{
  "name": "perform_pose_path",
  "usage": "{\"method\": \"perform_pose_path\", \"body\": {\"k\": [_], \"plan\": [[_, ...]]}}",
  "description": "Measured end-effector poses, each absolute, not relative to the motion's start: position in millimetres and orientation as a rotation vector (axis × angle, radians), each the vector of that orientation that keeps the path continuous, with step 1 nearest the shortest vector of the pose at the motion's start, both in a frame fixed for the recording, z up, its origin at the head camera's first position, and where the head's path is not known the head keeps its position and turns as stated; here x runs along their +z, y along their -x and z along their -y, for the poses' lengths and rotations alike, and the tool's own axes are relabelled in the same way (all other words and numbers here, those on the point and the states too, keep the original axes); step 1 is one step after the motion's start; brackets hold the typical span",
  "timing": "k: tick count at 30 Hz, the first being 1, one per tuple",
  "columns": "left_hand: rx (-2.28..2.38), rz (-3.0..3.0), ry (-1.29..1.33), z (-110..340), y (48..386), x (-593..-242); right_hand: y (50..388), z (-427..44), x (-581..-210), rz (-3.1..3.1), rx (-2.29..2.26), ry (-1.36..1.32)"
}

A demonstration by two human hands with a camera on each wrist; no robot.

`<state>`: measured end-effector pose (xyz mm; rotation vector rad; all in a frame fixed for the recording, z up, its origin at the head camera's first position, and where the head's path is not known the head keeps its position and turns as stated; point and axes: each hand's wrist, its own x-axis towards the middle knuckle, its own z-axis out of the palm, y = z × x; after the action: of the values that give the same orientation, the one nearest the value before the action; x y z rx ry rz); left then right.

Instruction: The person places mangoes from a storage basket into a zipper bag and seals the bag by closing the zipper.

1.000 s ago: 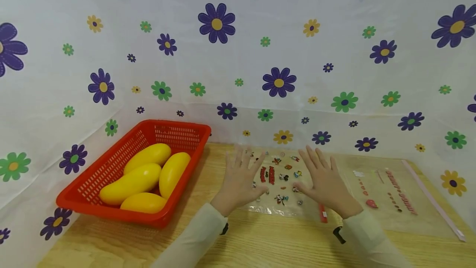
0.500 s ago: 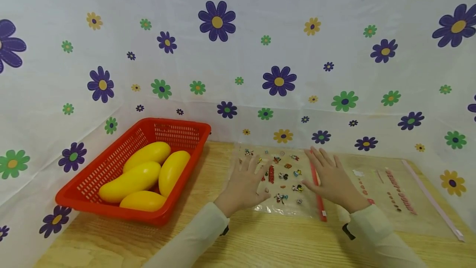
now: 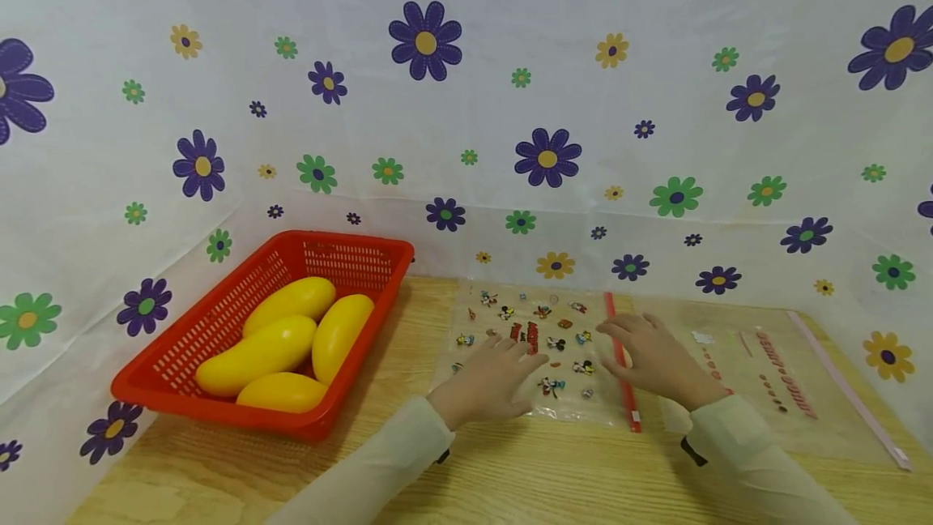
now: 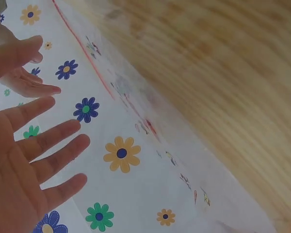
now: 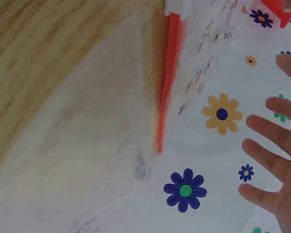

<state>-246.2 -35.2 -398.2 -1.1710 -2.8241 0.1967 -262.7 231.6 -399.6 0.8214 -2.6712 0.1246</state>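
Observation:
A clear zip bag printed with small cartoon figures (image 3: 564, 324) lies flat on the wooden table, its red slider strip (image 3: 624, 371) along the right side. Over its lower left part hovers my left hand (image 3: 484, 379), fingers spread and holding nothing. My right hand (image 3: 656, 355) is above the red strip, its fingers slightly bent with nothing in them. Both wrist views show spread fingers (image 4: 63, 158) apart from the bag. To the right lies a second clear bag with pink print and a pink strip (image 3: 849, 391), partly covered by my right hand and sleeve.
A red plastic basket (image 3: 397, 282) stands at the left with several yellow mango-like fruits (image 3: 258, 359) in it. Behind the table (image 3: 525, 476) hangs a white sheet (image 3: 466, 112) with printed flowers, which also runs along the left side.
My left hand has come down and a little toward me, uncovering more of the bag's print. My right hand has moved slightly right and lower, its fingers now more bent.

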Motion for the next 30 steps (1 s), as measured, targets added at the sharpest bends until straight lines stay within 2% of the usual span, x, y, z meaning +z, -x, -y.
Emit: {"method": "perform_pose_path", "body": {"k": [11,30], "plan": [[0.335,2.791,1.294,32.9,246.7,-411.5,264.2,-235.7,-408.2,2.749,0.092,-0.920],[0.348,2.744,1.328,31.4,245.4,-415.7,261.8,-234.2,-412.5,2.884,0.090,-0.899]]}}
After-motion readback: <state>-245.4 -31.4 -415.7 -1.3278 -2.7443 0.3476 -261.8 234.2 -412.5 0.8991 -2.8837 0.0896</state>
